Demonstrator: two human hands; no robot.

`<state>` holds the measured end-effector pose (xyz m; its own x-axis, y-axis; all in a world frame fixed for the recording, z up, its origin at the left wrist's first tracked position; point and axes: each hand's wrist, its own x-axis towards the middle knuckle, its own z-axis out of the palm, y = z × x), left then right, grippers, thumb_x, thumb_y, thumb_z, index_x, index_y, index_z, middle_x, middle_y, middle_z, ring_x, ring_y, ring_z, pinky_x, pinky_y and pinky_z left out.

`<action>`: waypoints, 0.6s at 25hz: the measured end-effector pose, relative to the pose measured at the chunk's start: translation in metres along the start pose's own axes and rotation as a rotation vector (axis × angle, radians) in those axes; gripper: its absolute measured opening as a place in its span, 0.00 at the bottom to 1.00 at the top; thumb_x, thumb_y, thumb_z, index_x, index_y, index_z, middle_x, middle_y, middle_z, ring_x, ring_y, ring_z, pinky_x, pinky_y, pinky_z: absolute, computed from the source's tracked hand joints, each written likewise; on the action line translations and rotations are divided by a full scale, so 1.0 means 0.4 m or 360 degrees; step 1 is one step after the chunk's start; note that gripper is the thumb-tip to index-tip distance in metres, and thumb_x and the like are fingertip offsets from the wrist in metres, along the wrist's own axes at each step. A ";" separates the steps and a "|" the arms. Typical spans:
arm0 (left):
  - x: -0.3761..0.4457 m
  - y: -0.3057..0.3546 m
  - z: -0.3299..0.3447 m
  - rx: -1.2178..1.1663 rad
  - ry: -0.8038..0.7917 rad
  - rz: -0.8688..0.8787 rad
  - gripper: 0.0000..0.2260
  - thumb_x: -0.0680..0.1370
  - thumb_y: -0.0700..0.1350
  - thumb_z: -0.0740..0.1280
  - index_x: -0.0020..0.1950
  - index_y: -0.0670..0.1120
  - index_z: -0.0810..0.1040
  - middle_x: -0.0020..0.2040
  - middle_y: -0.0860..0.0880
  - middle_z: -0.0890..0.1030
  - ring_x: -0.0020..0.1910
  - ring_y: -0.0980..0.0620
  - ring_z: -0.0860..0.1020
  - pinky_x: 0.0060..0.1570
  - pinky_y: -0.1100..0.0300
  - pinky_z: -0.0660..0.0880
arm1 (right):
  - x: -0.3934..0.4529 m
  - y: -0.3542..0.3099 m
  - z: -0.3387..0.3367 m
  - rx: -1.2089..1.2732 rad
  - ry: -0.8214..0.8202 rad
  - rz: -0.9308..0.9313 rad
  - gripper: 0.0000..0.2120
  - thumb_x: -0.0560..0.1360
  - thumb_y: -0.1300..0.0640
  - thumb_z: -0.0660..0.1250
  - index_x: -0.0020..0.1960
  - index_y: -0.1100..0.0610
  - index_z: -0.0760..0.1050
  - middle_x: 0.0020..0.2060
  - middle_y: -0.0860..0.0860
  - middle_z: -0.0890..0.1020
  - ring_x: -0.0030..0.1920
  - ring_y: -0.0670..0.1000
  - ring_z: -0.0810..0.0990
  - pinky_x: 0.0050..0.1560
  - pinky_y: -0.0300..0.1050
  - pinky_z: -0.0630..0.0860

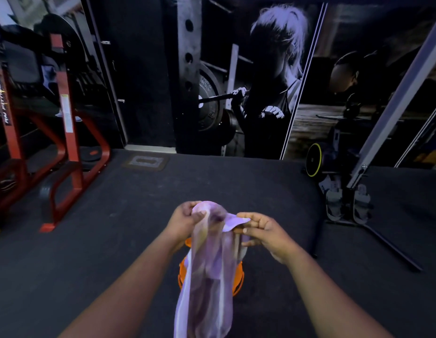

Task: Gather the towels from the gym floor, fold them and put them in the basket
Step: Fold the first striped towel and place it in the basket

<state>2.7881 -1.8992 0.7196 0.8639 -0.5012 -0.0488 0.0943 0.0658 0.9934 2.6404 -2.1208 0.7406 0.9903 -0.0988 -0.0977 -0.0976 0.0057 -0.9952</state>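
A pale purple towel (pixel 209 269) hangs down in front of me, held up by both hands at its top edge. My left hand (pixel 185 220) grips the top left corner with curled fingers. My right hand (pixel 263 230) pinches the top right corner between thumb and fingers. Behind the hanging towel an orange basket (pixel 238 279) stands on the dark gym floor; only parts of its rim show on either side of the cloth.
A red weight machine frame (pixel 65 152) stands at the left. At the right are a grey slanted post (pixel 392 111), a black stand with foot pedals (pixel 346 203) and a yellow-rimmed wheel (pixel 313 160). A wall mural fills the back.
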 end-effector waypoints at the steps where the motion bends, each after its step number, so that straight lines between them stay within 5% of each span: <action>1: -0.010 -0.003 0.012 -0.0071 0.0102 -0.0022 0.13 0.74 0.42 0.74 0.56 0.37 0.81 0.50 0.37 0.86 0.45 0.43 0.84 0.49 0.49 0.81 | 0.007 0.001 0.003 -0.0235 0.0001 -0.0071 0.15 0.79 0.70 0.66 0.60 0.55 0.80 0.50 0.54 0.87 0.52 0.50 0.86 0.45 0.46 0.82; 4: -0.040 -0.008 0.057 -0.0232 0.0221 -0.0016 0.06 0.77 0.38 0.73 0.52 0.36 0.83 0.46 0.36 0.86 0.41 0.44 0.84 0.44 0.54 0.80 | 0.040 0.009 0.023 -0.0928 0.0267 -0.0415 0.12 0.74 0.65 0.69 0.47 0.48 0.83 0.41 0.45 0.87 0.44 0.45 0.85 0.46 0.43 0.79; 7: -0.065 -0.002 0.095 -0.0224 0.0108 0.0053 0.08 0.81 0.40 0.68 0.54 0.37 0.84 0.50 0.34 0.85 0.45 0.44 0.83 0.46 0.53 0.80 | 0.063 0.005 0.047 -0.1136 0.0419 -0.0705 0.02 0.71 0.53 0.72 0.42 0.46 0.82 0.43 0.43 0.79 0.49 0.44 0.78 0.52 0.37 0.72; 11: -0.083 0.012 0.118 -0.0153 -0.0043 0.0046 0.11 0.84 0.42 0.64 0.61 0.41 0.83 0.54 0.37 0.85 0.52 0.43 0.83 0.57 0.45 0.79 | 0.089 -0.012 0.074 -0.1097 0.0338 -0.0605 0.06 0.73 0.48 0.72 0.42 0.50 0.79 0.36 0.45 0.81 0.39 0.45 0.79 0.44 0.51 0.77; 15: -0.076 0.001 0.117 -0.0041 -0.0055 0.0013 0.11 0.85 0.43 0.62 0.62 0.45 0.82 0.55 0.39 0.85 0.56 0.40 0.83 0.63 0.39 0.75 | 0.103 -0.022 0.091 -0.1233 0.0548 -0.0508 0.11 0.73 0.42 0.70 0.40 0.49 0.77 0.30 0.44 0.79 0.33 0.44 0.78 0.36 0.49 0.75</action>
<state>2.7387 -1.9242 0.7262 0.8471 -0.5301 -0.0366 0.1003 0.0918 0.9907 2.6858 -2.0888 0.7452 0.9095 -0.2735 0.3131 0.0143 -0.7320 -0.6811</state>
